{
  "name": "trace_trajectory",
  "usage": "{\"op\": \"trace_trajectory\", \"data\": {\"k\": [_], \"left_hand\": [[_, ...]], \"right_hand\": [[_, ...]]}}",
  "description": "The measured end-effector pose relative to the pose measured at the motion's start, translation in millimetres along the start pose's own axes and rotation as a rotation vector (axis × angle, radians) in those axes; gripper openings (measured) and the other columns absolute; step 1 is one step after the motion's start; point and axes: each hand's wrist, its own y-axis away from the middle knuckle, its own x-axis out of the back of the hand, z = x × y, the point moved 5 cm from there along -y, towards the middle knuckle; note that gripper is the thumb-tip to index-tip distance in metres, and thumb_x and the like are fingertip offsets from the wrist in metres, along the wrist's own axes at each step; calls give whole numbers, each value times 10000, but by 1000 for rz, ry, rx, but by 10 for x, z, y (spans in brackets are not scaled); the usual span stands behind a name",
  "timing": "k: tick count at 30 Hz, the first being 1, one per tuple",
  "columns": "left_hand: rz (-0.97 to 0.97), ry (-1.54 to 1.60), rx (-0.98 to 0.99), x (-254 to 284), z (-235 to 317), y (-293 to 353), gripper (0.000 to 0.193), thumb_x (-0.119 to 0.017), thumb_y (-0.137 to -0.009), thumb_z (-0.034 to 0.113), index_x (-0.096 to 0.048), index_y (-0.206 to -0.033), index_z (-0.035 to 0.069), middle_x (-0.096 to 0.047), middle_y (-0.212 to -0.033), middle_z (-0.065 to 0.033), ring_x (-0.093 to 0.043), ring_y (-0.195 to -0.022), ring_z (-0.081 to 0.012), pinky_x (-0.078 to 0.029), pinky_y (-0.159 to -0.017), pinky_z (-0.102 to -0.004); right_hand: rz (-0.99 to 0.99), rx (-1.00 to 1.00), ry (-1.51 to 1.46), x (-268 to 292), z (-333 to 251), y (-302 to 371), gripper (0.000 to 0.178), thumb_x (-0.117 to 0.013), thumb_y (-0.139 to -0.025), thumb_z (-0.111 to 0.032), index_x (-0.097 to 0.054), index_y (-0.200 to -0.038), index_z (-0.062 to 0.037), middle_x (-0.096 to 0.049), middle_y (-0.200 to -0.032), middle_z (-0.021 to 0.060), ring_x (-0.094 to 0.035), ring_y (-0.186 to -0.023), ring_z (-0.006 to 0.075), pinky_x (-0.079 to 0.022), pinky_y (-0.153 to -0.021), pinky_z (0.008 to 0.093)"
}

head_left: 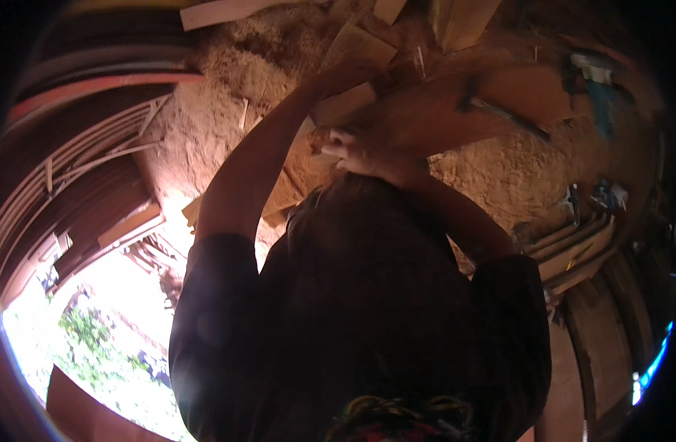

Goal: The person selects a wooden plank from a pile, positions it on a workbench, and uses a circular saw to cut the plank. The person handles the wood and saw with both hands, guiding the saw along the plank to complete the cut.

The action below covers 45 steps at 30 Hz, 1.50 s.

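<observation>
The wooden piece (344, 104), slanted far-end rightward, was flanked by the left hand (360, 68) beyond and right hand (356, 153) nearside, held apart, their grips indiscernible.

The floor (500, 193) looks rough, grainy and matt. The broad reddish board (437, 107) seems to be wood, quite smooth and matt. The pale board (358, 41) looks like bare wood. The dark shirt (375, 287) is matt cloth.
</observation>
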Motion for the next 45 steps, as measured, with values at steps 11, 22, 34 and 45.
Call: {"op": "trace_trajectory", "data": {"k": [11, 22, 34, 45], "left_hand": [[-70, 150, 99, -12, -362, -35, 321, -622, -1072, 278, -762, -1286, 84, -755, -1260, -81, -677, -1209, -199, -496, -1107, -382], [-38, 132, 315, 91, -264, 47, 387, -771, -979, 367, -793, -1258, 100, -781, -1222, -75, -699, -1146, -189, -538, -1033, -389], [53, 100, 162, -38, -479, -111, 302, -786, -950, 358, -834, -1105, 103, -805, -1120, -78, -727, -1064, -185, -545, -996, -369], [110, 130, 219, -39, -271, 22, 353, -799, -950, 368, -810, -1102, 50, -789, -1056, -111, -698, -998, -151, -554, -906, -374]], "right_hand": [[322, -531, -685, 974, 231, 950, 578, -773, -961, -95, -562, -1498, -122, -641, -1243, 74, -670, -1081, 227, -575, -879, 402], [547, -540, -954, 1912, 769, 660, 534, -713, -1020, -98, -479, -1500, -119, -581, -1301, 81, -599, -1117, 157, -555, -799, 319], [467, -524, -1070, 1744, 1008, 304, 422, -725, -1014, -135, -515, -1375, -78, -648, -1145, 80, -689, -941, 177, -532, -743, 292], [241, -384, -81, 1687, 819, 249, 397, -694, -939, -6, -632, -1318, -106, -714, -1264, 159, -728, -1127, 338, -583, -931, 435]]}}
